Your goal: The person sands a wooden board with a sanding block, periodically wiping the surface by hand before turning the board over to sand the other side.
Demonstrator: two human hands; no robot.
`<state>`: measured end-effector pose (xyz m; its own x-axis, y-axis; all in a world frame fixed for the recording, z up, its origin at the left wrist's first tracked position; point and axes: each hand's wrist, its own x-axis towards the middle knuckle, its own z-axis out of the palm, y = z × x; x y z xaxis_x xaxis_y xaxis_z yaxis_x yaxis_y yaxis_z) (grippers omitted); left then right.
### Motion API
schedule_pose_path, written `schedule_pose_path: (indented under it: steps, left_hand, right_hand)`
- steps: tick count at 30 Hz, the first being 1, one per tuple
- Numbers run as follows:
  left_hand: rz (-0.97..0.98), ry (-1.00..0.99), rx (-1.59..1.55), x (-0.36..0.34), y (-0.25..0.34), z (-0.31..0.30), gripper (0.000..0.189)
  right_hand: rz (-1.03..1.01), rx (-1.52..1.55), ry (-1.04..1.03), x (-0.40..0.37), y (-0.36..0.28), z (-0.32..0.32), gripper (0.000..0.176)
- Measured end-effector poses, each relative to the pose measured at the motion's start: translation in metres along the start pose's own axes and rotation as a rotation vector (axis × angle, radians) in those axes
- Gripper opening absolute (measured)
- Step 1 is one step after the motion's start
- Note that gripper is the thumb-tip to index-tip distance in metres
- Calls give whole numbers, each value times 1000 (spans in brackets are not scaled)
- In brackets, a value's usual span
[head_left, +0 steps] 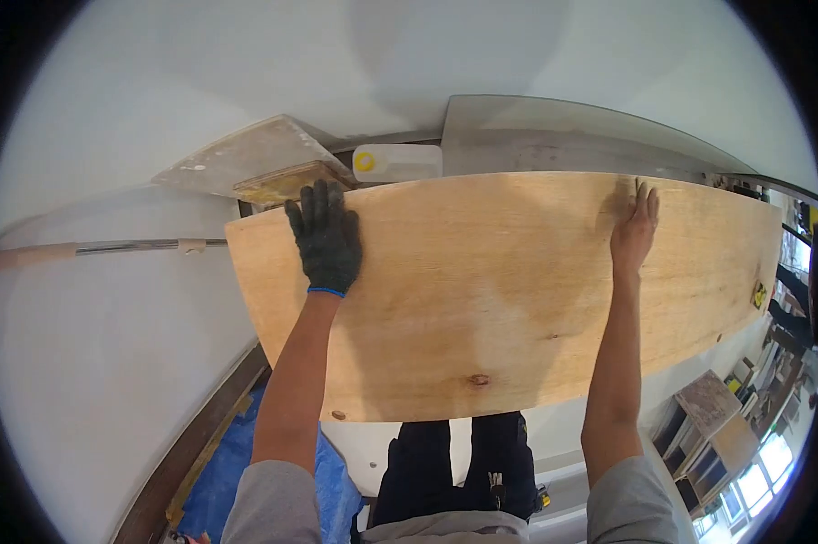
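A broad plywood board lies in front of me, pale tan with a dark knot near its close edge. My left hand, in a dark glove with a blue cuff, rests flat on the board close to its far left edge, fingers stretched out. Farther right, my bare right hand lies on the board at the far edge. Its fingers point away from me and look extended; a small dark mark shows by the fingertips, too small to make out. A yellow and black tape measure sits at the board's right end.
Behind the board are a whitish jug with a yellow cap, a wood block and a grey panel against the wall. Blue sheeting covers floor at lower left. Stacked boards stand right; a person's dark-clothed part shows beyond.
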<state>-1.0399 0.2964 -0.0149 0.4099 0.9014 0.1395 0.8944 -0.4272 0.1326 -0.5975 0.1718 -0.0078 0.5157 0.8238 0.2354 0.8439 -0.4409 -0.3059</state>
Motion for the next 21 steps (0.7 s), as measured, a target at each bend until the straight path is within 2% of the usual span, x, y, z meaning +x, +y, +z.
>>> schedule_pose_path:
  steps: [1, 2, 3, 4, 5, 6, 7, 8, 10, 12, 13, 14, 16, 17, 18, 20, 21]
  left_hand:
    - [5, 16, -3, 2, 0, 3, 43]
    - [14, 32, -6, 5, -2, 5, 41]
    - [-16, 21, -42, 8, -5, 6, 37]
    - [-5, -57, -80, 12, -12, 5, 37]
    - [8, -139, -121, 18, -22, 0, 37]
    - [21, -227, -167, 23, -30, -6, 38]
    - [-42, -392, -280, 39, -38, -17, 45]
    - [-293, -587, -438, 61, -28, -41, 49]
    - [-433, -898, -189, 97, -18, -69, 44]
    - [-4, -334, -153, 77, -33, -26, 42]
    - [207, -44, -123, 69, -37, -11, 42]
    - [91, 14, -147, 63, -27, -9, 42]
    - [-74, 143, -223, 28, -1, -17, 45]
    - [-221, 144, -270, 4, 6, -23, 45]
    - [-306, 151, -262, -28, 8, -26, 47]
    - [-400, 153, -174, -108, 0, -36, 50]
    - [-425, 194, -150, -151, -11, -39, 51]
  right_hand:
    - [68, -68, -35, -11, 11, 19, 40]
    - [-162, -15, 172, -37, -15, 56, 44]
    - [102, 50, -27, -61, -92, 59, 46]
    - [-5, 157, -133, -92, -148, 69, 48]
    - [-42, 352, -326, -126, -200, 80, 52]
    - [-133, 562, -531, -146, -252, 65, 55]
    - [-409, 459, -625, -188, -287, 76, 51]
    - [-704, 384, -719, -237, -316, 88, 49]
    - [-829, 744, -1141, -224, -322, 27, 48]
    - [-407, 862, -1128, -202, -289, -1, 47]
    - [-89, 833, -1061, -180, -263, -23, 45]
    - [204, 885, -1043, -139, -234, -48, 43]
    - [299, 800, -484, -119, -140, -30, 44]
    - [352, 706, -240, -107, -88, -26, 45]
    - [361, 560, -67, -91, -37, -22, 46]
    - [174, -23, 126, -60, 13, -5, 46]
    - [127, 97, 89, -50, -2, 11, 45]
